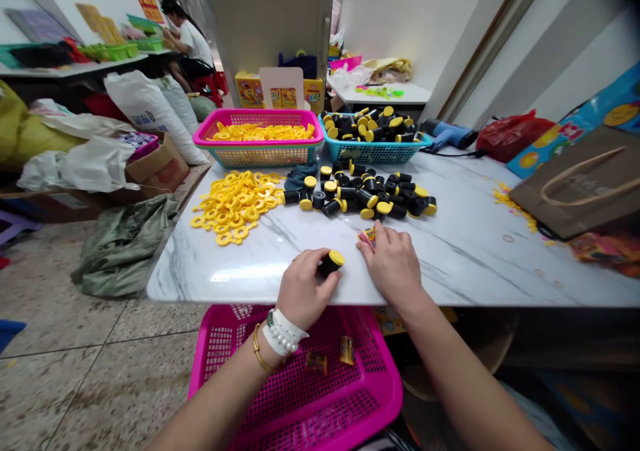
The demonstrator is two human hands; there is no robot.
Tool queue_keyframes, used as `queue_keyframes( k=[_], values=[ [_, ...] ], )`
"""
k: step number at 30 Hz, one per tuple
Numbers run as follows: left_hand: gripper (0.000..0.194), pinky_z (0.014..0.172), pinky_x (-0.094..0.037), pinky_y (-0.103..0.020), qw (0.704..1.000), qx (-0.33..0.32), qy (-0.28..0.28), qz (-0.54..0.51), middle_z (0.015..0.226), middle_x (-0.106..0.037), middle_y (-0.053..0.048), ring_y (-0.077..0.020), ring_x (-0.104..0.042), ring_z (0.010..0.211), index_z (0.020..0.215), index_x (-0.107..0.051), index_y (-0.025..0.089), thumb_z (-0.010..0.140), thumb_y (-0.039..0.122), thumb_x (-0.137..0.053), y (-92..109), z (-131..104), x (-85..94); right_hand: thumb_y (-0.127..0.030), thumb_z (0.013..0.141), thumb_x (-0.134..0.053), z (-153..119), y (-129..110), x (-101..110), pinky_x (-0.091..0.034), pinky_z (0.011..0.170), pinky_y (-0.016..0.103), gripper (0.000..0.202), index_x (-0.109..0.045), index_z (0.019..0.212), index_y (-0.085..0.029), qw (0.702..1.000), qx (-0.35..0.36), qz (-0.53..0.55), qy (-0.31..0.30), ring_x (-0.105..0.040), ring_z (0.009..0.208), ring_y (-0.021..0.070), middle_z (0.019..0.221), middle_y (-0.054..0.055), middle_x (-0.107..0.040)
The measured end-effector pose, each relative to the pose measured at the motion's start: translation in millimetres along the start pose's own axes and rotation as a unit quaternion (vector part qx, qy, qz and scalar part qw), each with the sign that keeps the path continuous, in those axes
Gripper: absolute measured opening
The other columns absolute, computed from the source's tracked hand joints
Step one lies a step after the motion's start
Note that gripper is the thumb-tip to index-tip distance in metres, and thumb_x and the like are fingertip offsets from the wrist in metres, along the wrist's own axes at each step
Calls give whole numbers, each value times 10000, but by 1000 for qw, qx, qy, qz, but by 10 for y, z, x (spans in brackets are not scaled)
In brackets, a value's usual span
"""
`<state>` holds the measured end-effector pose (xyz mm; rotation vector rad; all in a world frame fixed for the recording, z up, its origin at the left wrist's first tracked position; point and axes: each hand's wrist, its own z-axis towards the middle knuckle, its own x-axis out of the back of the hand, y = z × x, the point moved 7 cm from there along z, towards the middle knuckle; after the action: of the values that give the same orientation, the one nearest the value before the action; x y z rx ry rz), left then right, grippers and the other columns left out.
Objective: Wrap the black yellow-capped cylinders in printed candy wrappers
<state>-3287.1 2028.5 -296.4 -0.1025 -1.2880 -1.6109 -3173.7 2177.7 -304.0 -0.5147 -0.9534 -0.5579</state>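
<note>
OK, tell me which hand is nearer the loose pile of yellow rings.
Left. The left hand is in front and to the right of the yellow rings; the right hand is farther right, past the left one.

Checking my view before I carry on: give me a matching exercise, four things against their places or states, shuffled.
1. Left hand
2. Right hand
3. Blue basket
4. Lower pink basket

A. Below the edge of the table, with wrapped packets inside
B. Grip around a black cylinder with a yellow cap
C. On the table, full of black-and-yellow pieces
D. Fingers on a small colourful packet

Pairs: 1-B, 2-D, 3-C, 4-A
</note>
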Motion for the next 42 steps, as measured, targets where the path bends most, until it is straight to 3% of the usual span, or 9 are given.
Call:
queue_keyframes(
  k=[4,9,16,19,23,29,34,38,42],
  values=[
    [302,816,-557,-371,1000,-3,0,-18,974,-694,-64,-196,-639,887,1093,-616,166,801,194,-689,-8,-28,32,-370,924,-562,-80,-10,120,-432,952,563,443,-622,1291,-130,998,40,-15,49,-440,1223,387,1442,192,-511],
    [291,862,-549,-406,1000,-7,11,-17,1001,-690,-67,-208,-632,916,1097,-612,179,814,197,-676,-2,-41,27,-268,915,-582,-113,-79,231,-456,908,537,187,-764,951,-251,992,77,12,97,-486,1202,347,1256,35,-690],
    [323,926,-518,-448,999,14,52,8,1045,-629,-73,-234,-591,996,1120,-652,217,801,182,-695,-36,-51,129,-295,889,-626,-475,-238,299,-443,989,532,212,-738,1064,-252,987,143,33,58,-467,1293,347,1376,37,-610],
    [359,926,-511,-472,998,13,48,43,1027,-601,-83,-249,-573,998,1167,-640,210,812,208,-692,-45,-78,136,-262,891,-625,-580,-135,422,-449,1017,505,301,-686,1182,-213,985,137,82,64,-516,1236,317,1344,79,-632],
    [477,942,-514,-485,998,8,43,35,1140,-585,-128,-265,-568,1062,1273,-550,163,823,241,-687,-62,-101,131,-250,900,-611,-371,217,582,-498,952,454,374,-642,1270,-208,988,62,112,92,-611,1008,260,1120,97,-712],
    [489,995,-482,-516,995,-38,67,57,1180,-581,-129,-278,-544,1131,1275,-524,171,829,274,-694,0,-105,158,-354,892,-615,123,410,381,-563,690,330,448,-625,1309,-191,977,49,203,-45,-637,805,182,1060,97,-653],
    [445,978,-500,-509,994,-35,93,39,1203,-573,-130,-275,-547,1151,1257,-553,189,837,247,-688,9,-155,223,-226,939,-533,94,455,336,-560,881,346,335,-668,1246,-233,969,124,208,-53,-671,947,180,1106,63,-691],
    [314,984,-485,-495,988,-114,93,48,1159,-610,-133,-272,-547,1128,1153,-628,156,851,233,-673,258,-16,218,-224,935,-569,-16,469,281,-560,879,315,227,-735,1091,-228,963,188,191,-30,-673,961,176,1087,72,-684],
    [224,1022,-439,-438,960,-265,-28,90,1204,-662,-102,-265,-521,1179,1098,-679,146,922,214,-558,611,397,-179,-224,946,-556,35,380,254,-546,799,289,142,-695,941,-194,957,227,178,-24,-655,871,166,957,61,-674]
  ],
)
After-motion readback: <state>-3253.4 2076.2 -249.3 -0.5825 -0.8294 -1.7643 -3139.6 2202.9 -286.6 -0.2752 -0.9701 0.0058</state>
